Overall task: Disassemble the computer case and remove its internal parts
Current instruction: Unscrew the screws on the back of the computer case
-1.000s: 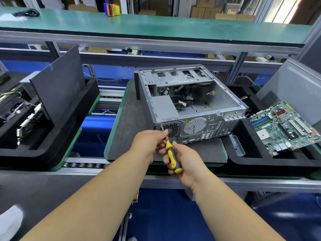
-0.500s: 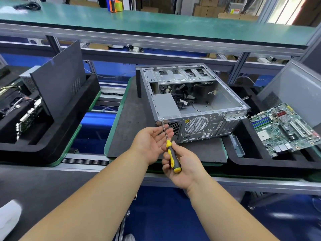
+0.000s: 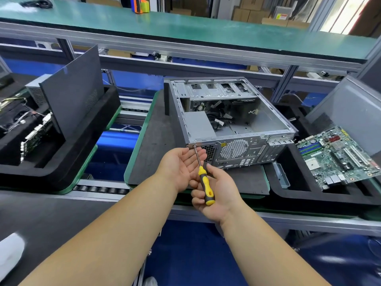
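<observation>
Right hand grip curled round yellow-black screwdriver handle, tip up-left at screw on rear top corner of open computer case, left hand palm up, fingers relaxed, cupped just under shaft, holding nothing, motherboard well right of grip.

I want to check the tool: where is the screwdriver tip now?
In the head view, the screwdriver tip sits at the case's near left corner, above the open left hand.
</observation>
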Available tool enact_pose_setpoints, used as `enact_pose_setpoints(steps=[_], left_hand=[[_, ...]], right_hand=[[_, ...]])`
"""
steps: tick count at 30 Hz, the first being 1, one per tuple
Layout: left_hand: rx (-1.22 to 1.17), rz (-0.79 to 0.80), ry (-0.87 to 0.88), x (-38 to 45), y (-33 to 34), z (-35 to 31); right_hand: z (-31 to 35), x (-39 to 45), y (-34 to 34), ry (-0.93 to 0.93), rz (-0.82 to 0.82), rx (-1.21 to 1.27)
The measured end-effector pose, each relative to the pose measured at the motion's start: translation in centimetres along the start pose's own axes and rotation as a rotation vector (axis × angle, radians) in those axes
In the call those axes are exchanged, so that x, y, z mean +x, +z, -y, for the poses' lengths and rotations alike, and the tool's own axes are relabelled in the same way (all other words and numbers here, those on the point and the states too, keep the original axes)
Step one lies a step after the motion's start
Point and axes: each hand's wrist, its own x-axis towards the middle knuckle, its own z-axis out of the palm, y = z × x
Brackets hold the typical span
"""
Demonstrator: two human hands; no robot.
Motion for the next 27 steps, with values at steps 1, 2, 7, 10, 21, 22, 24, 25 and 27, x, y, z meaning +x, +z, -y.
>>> enact_pose_setpoints(steps=[1,2,7,10,21,22,24,25,27], left_hand=[[0.003,0.002,-0.001,0.0,0.0,0.0],[0.002,0.006,-0.005,0.0,-0.1,-0.1],[0.001,0.027,-0.011,-0.1,-0.4,-0.2],[-0.003,0.033,-0.011,-0.1,-0.4,-0.2],[0.005,0.036,-0.022,0.0,-0.5,-0.2],[0.005,0.035,-0.023,0.0,-0.5,-0.2],[0.005,0.03,-0.021,0.0,-0.5,-0.2],[0.008,0.027,-0.019,0.0,-0.6,-0.2],[0.01,0.024,-0.016,0.0,-0.6,-0.1]], right_hand=[[0.1,0.0,0.0,0.016,0.007,0.015],[0.2,-0.1,0.0,0.025,0.007,0.026],[0.1,-0.1,0.2,0.005,-0.052,0.005],[0.1,-0.1,0.1,-0.01,-0.097,-0.038],[-0.2,1.0,0.0,-0.299,-0.341,-0.634],[-0.1,0.9,0.0,-0.271,-0.33,-0.592],[0.3,0.5,0.0,-0.178,-0.254,-0.427],[0.4,0.2,0.0,-0.146,-0.212,-0.361],[0.6,-0.1,-0.2,-0.136,-0.165,-0.277]])
